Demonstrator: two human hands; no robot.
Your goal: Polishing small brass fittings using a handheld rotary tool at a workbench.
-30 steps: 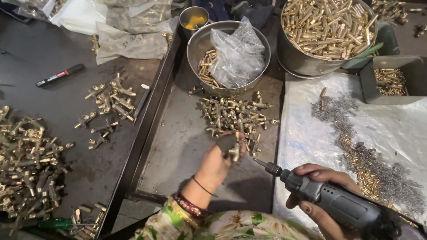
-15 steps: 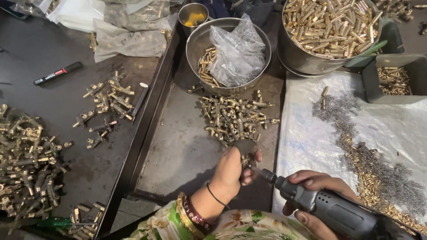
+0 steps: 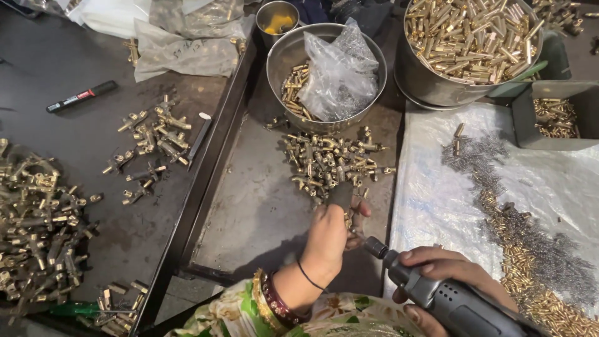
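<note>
My left hand [image 3: 329,236] grips a small brass fitting [image 3: 349,216] just below a heap of brass fittings [image 3: 329,162] in a shallow metal tray [image 3: 249,212]. My right hand [image 3: 446,274] holds a grey electric screwdriver [image 3: 452,302], its tip touching the fitting in my left hand. Bangles sit on my left wrist.
A steel bowl [image 3: 284,59] with brass parts and a plastic bag stands behind the heap. A large pot of brass pins [image 3: 468,37] is at the back right. Springs and small brass pieces [image 3: 524,237] lie on white sheet. More fittings [image 3: 37,224] and a marker [image 3: 81,97] lie left.
My left hand has drawn back from the heap toward me with a fitting. The screwdriver tip has come up against that fitting.
</note>
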